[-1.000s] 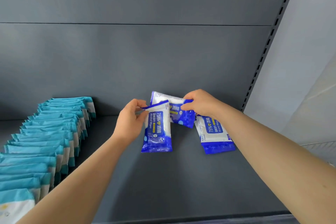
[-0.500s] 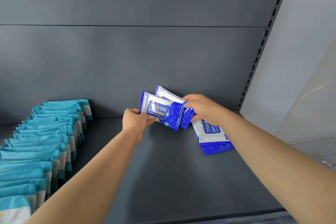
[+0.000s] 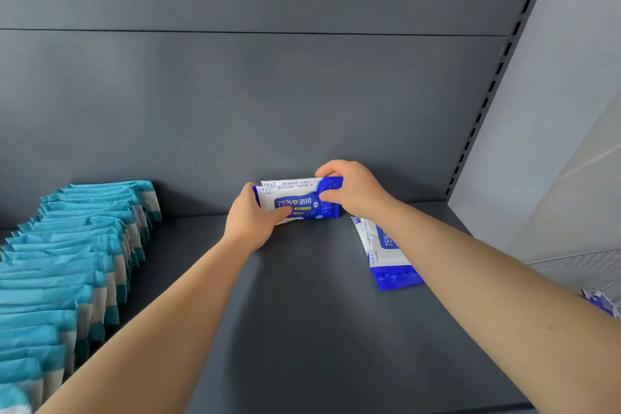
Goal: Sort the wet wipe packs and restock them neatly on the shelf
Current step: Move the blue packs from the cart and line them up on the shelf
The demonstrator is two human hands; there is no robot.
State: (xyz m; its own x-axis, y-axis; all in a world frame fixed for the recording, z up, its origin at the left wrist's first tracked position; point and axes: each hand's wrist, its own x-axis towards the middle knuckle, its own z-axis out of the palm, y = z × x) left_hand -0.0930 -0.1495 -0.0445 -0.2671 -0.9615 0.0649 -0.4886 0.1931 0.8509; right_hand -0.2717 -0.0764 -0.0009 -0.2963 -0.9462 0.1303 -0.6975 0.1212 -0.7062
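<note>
Against back panel (image 3: 302, 104), head view: left hand (image 3: 252, 218) and right hand (image 3: 354, 190) curl round opposite ends of two upright blue packs (image 3: 299, 200), likely squaring them to start a row; spare pack (image 3: 386, 255) lies flat beside, teal row (image 3: 84, 245) well left.

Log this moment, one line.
left hand: grips blue packs | right hand: grips blue packs | blue packs: on edge at back panel | loose pack: flat on shelf
</note>
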